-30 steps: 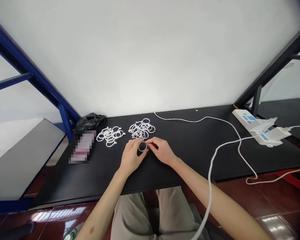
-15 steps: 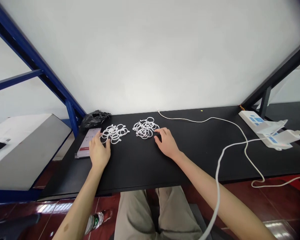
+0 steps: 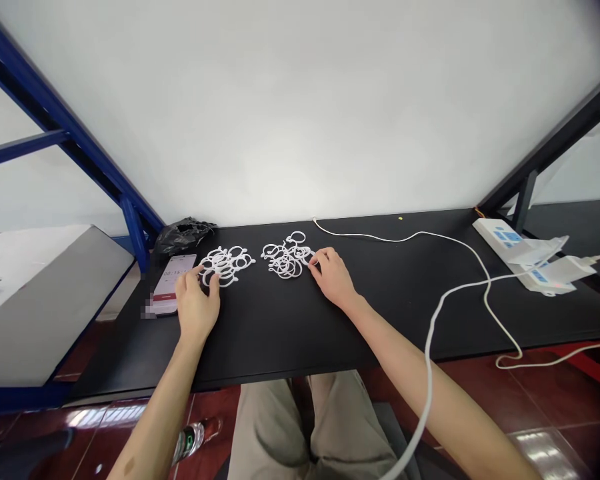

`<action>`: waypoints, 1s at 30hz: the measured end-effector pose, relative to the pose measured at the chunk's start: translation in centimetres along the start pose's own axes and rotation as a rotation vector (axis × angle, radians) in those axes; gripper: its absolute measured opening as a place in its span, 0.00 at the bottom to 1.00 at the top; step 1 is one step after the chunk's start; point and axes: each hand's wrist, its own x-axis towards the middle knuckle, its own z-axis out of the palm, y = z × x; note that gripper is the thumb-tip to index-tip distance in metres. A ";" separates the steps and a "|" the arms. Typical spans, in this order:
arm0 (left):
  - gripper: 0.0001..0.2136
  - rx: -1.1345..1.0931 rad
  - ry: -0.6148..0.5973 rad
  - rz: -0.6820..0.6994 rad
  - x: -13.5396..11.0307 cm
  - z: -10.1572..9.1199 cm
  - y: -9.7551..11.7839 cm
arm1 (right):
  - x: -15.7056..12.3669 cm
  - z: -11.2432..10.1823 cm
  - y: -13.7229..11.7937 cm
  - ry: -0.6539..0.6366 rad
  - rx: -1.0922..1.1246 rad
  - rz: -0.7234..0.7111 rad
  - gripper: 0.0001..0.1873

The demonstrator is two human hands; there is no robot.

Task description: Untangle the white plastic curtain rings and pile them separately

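Note:
Two heaps of white plastic rings lie on the black table (image 3: pixel 290 320). My left hand (image 3: pixel 196 303) rests at the near edge of the left heap (image 3: pixel 225 263), fingers spread and touching a ring there. My right hand (image 3: pixel 333 277) reaches the right edge of the right heap (image 3: pixel 286 257), thumb and fingers closing on a ring at its rim. A phone (image 3: pixel 173 283) with a lit screen lies just left of my left hand.
A crumpled black bag (image 3: pixel 183 235) sits behind the phone. A white cable (image 3: pixel 455 280) snakes across the right half of the table to white power strips (image 3: pixel 525 257). Blue frame bars (image 3: pixel 80 150) rise at the left. A bottle (image 3: pixel 195 437) lies on the floor.
My hands parted from a ring held together at the centre. The left went to the left heap, the right to the right heap and has now closed in on its edge.

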 end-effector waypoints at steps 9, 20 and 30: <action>0.11 0.099 -0.204 0.581 -2.4 1.5 6.0 | -0.3 -0.7 -0.4 0.132 0.345 0.102 0.06; 0.10 -0.221 -0.262 0.371 -3.5 4.2 11.4 | -1.4 -1.1 -2.0 0.127 0.411 -0.207 0.07; 0.11 -0.336 -0.274 0.151 -3.0 4.4 10.4 | -2.5 -0.3 -3.7 0.060 0.270 -0.479 0.08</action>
